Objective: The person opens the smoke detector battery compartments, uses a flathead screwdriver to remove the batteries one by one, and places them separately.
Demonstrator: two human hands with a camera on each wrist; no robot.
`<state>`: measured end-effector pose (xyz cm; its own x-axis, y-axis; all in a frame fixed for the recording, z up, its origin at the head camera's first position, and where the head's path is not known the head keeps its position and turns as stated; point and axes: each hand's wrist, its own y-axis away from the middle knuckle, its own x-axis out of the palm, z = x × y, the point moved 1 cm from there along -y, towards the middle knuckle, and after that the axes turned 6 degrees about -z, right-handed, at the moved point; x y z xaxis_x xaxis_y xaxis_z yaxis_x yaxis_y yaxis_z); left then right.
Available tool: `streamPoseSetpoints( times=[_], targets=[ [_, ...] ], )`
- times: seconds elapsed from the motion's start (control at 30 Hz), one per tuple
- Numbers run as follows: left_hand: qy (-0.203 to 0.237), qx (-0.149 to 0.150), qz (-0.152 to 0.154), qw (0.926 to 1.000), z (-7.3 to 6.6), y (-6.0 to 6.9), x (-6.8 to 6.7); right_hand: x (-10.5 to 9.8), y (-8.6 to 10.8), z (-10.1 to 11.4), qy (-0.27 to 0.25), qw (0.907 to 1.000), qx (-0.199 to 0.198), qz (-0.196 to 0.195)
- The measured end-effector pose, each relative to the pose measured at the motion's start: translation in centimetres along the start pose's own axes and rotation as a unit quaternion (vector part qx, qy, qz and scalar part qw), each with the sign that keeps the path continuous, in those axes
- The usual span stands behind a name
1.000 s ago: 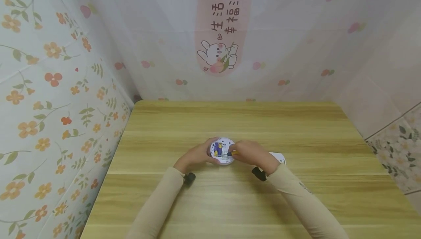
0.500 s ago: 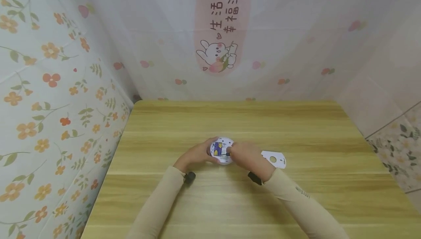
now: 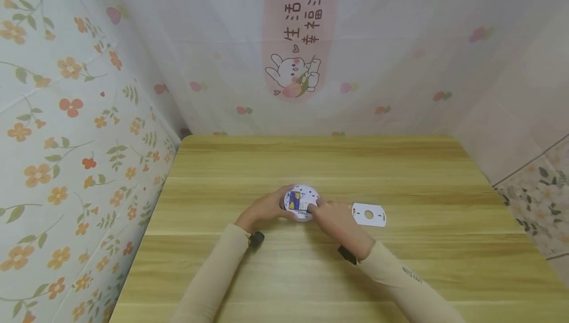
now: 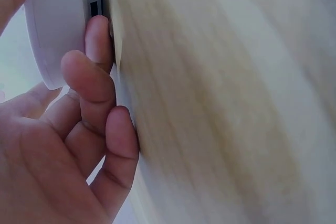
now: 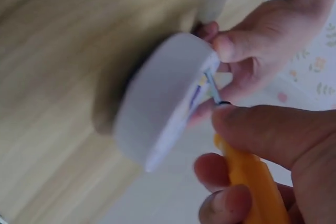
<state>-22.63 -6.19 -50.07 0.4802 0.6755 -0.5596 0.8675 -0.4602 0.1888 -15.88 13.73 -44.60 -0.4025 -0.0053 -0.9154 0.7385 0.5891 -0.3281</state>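
White round device [image 3: 303, 196], over the table [image 3: 284, 273], is probably light, stiff and rather slippery; its side wall [image 5: 157, 95] suits holding. At nine o'clock the left hand [image 3: 265, 207] cups it; at four, the right hand [image 3: 334, 219] tightly grips a screwdriver [image 5: 252, 184].

Beyond the device [image 3: 301, 201] is room; plate [image 3: 375, 220] obstructs rightward.

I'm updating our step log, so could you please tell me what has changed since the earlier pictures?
The right hand has shifted slightly toward the person, so the white plate on the table is now in full view. Nothing was let go: that hand still grips the yellow-handled tool, and the left hand still holds the round white device.
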Motion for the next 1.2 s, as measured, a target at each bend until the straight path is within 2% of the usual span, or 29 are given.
streamPoseSetpoints(
  times=[0.2, 0.43, 0.83, 1.03, 1.2],
  targets=[
    [0.01, -0.003, 0.002, 0.9999, 0.0, -0.1, 0.0, 0.6, 1.0, 0.1, -0.005, 0.9992, 0.01, -0.038],
    [0.021, -0.009, -0.002, 0.9997, 0.1, -0.1, 0.2, 1.9, 2.6, 0.1, -0.012, 0.9952, -0.001, -0.097],
    [0.034, -0.003, -0.01, 0.9994, 0.2, 0.0, 0.3, 3.2, 3.5, 0.5, -0.022, 0.9871, 0.0, -0.159],
    [0.035, -0.005, -0.013, 0.9993, 0.2, 0.0, 0.4, 3.7, 3.8, 0.8, -0.021, 0.9867, 0.019, -0.16],
    [0.041, -0.006, -0.011, 0.9991, 0.2, -0.1, 0.3, 3.7, 3.7, 0.9, -0.044, 0.9889, 0.049, -0.133]
  ],
)
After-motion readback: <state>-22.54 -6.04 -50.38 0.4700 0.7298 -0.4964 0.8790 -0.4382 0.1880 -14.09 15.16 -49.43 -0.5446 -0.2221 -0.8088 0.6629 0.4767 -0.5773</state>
